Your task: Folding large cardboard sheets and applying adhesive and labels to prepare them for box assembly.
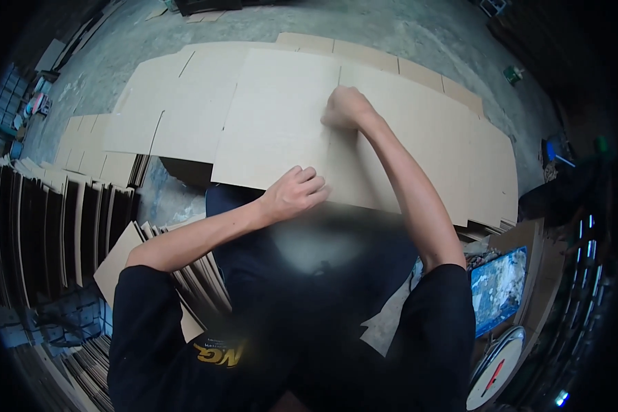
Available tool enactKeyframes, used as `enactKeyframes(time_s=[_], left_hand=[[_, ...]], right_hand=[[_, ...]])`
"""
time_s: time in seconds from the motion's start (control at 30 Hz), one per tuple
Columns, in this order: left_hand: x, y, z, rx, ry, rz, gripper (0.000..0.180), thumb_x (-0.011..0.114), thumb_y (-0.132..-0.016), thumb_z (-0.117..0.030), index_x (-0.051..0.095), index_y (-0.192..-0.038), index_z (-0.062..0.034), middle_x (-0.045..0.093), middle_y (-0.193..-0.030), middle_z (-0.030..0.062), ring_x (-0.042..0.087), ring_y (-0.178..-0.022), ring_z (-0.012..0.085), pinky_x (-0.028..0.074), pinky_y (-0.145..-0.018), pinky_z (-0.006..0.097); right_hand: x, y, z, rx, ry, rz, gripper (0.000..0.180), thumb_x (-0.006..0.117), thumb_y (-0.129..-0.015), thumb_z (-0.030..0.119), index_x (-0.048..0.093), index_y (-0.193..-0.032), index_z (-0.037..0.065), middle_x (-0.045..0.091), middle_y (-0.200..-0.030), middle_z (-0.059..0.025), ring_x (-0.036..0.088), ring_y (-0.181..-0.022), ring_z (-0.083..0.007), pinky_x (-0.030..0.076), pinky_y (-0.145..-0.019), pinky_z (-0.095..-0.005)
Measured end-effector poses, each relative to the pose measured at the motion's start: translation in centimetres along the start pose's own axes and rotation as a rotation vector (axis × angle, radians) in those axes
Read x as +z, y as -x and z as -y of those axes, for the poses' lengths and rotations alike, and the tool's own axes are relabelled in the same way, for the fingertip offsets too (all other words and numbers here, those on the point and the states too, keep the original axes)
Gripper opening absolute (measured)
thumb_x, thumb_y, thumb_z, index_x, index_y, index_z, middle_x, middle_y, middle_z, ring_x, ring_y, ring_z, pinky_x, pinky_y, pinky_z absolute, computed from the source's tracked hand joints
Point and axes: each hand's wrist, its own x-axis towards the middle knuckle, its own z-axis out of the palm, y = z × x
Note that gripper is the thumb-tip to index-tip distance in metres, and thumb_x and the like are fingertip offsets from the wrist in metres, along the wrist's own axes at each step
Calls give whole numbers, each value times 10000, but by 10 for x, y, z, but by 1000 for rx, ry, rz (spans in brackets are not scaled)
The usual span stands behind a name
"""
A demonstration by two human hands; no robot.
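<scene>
A large flat tan cardboard sheet (278, 103) lies across a stack in front of me, with a short slot at its far edge. My right hand (347, 108) is closed in a fist, low over the sheet's far part beside the slot. Its fingers face away from view, so anything inside them is hidden. By the sheet's near edge, my left hand (296, 192) rests with its fingers curled in, and nothing shows in them. A faint crease runs between the two hands toward me.
Another slotted cardboard sheet (185, 103) extends to the left. Upright cardboard stacks (48, 233) crowd the left side. To the right are a blue paint-stained tray (499, 288) and a round lid (498, 374) with a red tool (493, 378) on it. Concrete floor (254, 31) stretches beyond.
</scene>
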Motion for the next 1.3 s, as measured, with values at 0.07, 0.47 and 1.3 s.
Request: enactKeyframes(time_s=[0.07, 0.47, 1.3], left_hand=[[3, -1, 3, -3, 17, 7, 393, 760, -773, -174, 680, -1143, -69, 532, -894, 32, 549, -880, 210, 438, -698, 338], [-1, -1, 4, -25, 37, 51, 398, 767, -781, -180, 672, -1150, -63, 531, -895, 39, 543, -880, 217, 426, -701, 343], [-12, -11, -7, 25, -55, 73, 375, 642, -809, -149, 659, -1171, -49, 556, -920, 49, 568, -899, 219, 475, -729, 342]], right_hand=[[4, -8, -5, -20, -18, -88, 316, 742, -753, 257, 767, -889, -27, 728, -916, -267, 730, -893, -397, 581, -829, -441], [-9, -23, 9, 44, 203, 86, 389, 825, -766, 197, 750, -1077, -25, 741, -1103, -232, 725, -1050, -368, 601, -888, -433], [53, 118, -13, -138, -303, -613, 137, 661, -821, 126, 648, -838, -9, 649, -810, -240, 645, -790, -444, 512, -709, -524]])
